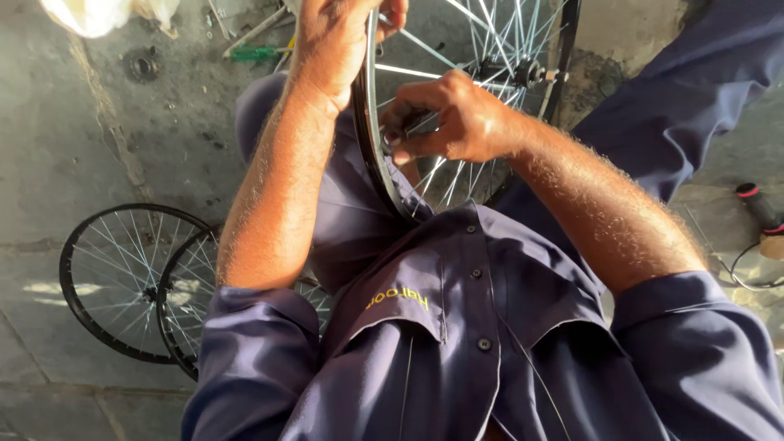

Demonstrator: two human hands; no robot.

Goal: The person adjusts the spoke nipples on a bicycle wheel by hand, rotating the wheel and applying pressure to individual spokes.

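Two bare hands work on a bicycle wheel (457,106) held upright over the lap of a seated person in a dark blue work shirt (457,327), seen from the head camera looking straight down. The wheel stands at 12 o'clock in the frame, its black rim (369,139) running from the top edge down to the person's chest, its silver spokes fanning out from the hub (523,73) at about 1 o'clock.

The left hand (335,49), at 11 o'clock, is clenched over the rim near the top edge, fingers wrapped round it and the thumb pressed on the near side. The right hand (457,118), just right of centre at 12 o'clock, reaches in among the spokes; its fingers are pinched together on something small and dark close to the inner side of the rim, too hidden to name. Both forearms are bare, the sleeves rolled up above the elbows.

On the concrete floor (57,147) at 8 o'clock lie two more spoked wheels (122,278), overlapping one another and partly covered by the left arm. A green-handled tool (253,54) lies at 11 o'clock near the top edge, with a white bag (98,15) in the top left corner. At 3 o'clock, by the right edge, sits a black grip with a red band (755,204), with a thin cable (747,273) curling just below it.
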